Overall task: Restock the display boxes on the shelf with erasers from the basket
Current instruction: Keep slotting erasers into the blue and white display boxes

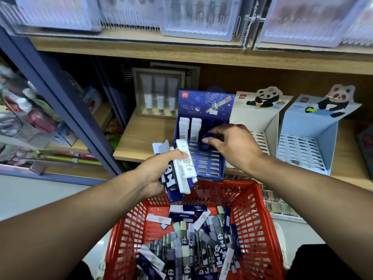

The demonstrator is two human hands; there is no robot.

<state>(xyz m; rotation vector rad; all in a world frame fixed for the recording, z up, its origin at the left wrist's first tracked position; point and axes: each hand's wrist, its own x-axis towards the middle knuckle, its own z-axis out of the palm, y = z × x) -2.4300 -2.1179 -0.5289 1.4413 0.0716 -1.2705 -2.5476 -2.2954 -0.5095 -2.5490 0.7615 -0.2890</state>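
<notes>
Shelf [141, 136], blue "deli" display box [203, 110], erasers [182, 166]

Wooden shelf [141, 136] in light oak finish, front edge banded; second wooden board [201, 55] above it. Dark blue metal upright [60, 93] slanting at left edge of shelf. Clear plastic bins [60, 15] ranged along upper board, contents blurred. Framed box of three pale tubes [159, 96] at back left corner of shelf. Neighbouring bay at left crowded with wrapped goods [24, 110], indistinct. Pale floor [40, 197] below. Even, bright lighting.
</notes>
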